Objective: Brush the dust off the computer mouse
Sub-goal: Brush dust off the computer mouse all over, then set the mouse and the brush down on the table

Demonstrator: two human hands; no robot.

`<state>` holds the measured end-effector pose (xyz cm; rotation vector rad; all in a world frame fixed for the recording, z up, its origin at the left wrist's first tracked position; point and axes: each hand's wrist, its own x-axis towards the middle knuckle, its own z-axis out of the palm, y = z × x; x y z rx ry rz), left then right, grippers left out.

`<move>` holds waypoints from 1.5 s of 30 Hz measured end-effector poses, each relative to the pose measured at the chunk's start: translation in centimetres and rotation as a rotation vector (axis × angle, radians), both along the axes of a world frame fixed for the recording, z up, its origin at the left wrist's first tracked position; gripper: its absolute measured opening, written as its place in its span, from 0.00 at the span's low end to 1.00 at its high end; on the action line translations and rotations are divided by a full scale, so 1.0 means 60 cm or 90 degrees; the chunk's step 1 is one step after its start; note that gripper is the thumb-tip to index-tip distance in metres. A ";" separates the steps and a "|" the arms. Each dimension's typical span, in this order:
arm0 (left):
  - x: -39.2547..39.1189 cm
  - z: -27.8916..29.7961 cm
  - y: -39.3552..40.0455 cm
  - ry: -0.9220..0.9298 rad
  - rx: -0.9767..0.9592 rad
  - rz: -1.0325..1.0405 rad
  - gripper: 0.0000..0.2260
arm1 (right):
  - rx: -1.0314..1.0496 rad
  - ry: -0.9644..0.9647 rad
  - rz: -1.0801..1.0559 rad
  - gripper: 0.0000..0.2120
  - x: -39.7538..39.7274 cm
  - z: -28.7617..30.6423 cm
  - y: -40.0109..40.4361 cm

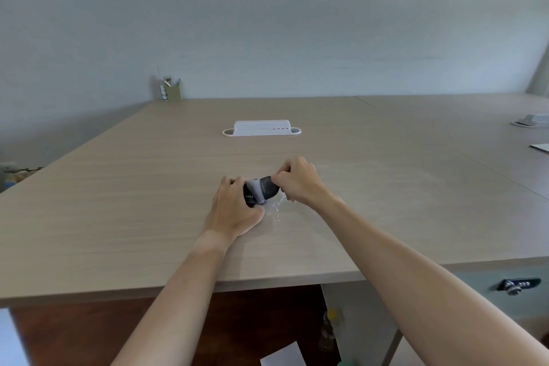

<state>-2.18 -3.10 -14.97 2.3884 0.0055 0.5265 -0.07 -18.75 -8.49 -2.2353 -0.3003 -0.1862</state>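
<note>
Both bare hands meet near the middle of the light wood-grain laminate worktop (118,202). Left hand (233,211) has its grip closed around the near/left side of the black computer mouse (269,187), fingers curled over the top, thumb along the near edge. The mouse is held between the two hands, at or just above the worktop surface; contact with the surface cannot be told. White lettering shows on its left side, unreadable.

Right hand (297,181) is fisted, grip closed on something at the mouse's right end; a small grey-white piece (258,192) lies across the mouse's top, blurred, could be a brush head or cloth, cannot tell which. Pale whitish specks (277,208) sit on the worktop just below the mouse, touching the surface.

Farther back, centre: a white plastic oblong tray-like holder (261,129), well apart from the hands. Back left corner: an olive-green square pen cup (173,92) with pens in it, against the pale wall. Far right edge: a grey-white flat device (531,120), partly cut off. Below the worktop at right, a black drawer lock (518,285).
</note>
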 end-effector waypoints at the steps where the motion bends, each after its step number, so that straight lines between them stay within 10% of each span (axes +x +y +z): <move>1: 0.002 -0.002 0.001 0.001 -0.002 -0.001 0.17 | -0.011 -0.003 -0.006 0.08 0.000 -0.004 0.000; 22: 0.009 -0.001 -0.001 -0.072 0.047 -0.015 0.09 | -0.049 -0.107 0.034 0.03 -0.011 -0.008 0.014; 45: 0.006 0.000 0.000 -0.035 0.049 0.008 0.22 | -0.029 -0.114 -0.089 0.09 -0.018 -0.029 -0.042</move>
